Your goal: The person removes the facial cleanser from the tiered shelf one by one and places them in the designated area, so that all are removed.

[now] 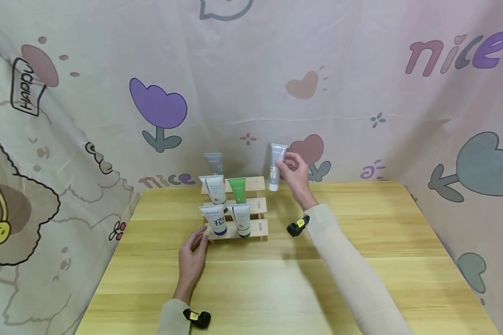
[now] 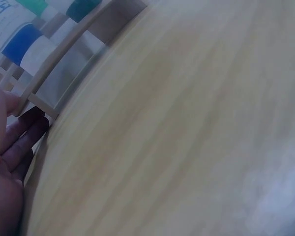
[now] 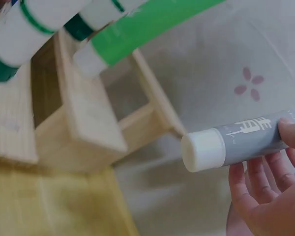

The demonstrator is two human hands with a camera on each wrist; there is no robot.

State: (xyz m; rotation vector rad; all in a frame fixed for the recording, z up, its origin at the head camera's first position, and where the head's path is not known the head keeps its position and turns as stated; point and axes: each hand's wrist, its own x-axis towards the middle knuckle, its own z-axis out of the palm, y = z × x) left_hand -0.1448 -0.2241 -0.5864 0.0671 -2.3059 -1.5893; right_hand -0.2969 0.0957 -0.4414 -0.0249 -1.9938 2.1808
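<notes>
My right hand (image 1: 296, 176) holds a grey squeeze tube (image 1: 273, 170) with a white cap, upright with the cap down, in the air right of a three-step wooden rack (image 1: 257, 228). The right wrist view has the tube (image 3: 253, 140) between thumb and fingers. At the rack's front left corner, my left hand (image 1: 193, 256) grips the end of the lowest step, thumb above and fingers (image 2: 24, 142) below. On the rack stand a grey tube (image 1: 214, 163) at the top left, a green tube (image 1: 237, 190), and white tubes, one with a blue cap (image 1: 220, 231).
The rack stands on a light wooden table (image 1: 251, 288) near its far edge. A patterned cloth (image 1: 234, 70) hangs close behind and along both sides. Each wrist wears a small black camera, such as the right one (image 1: 297, 226).
</notes>
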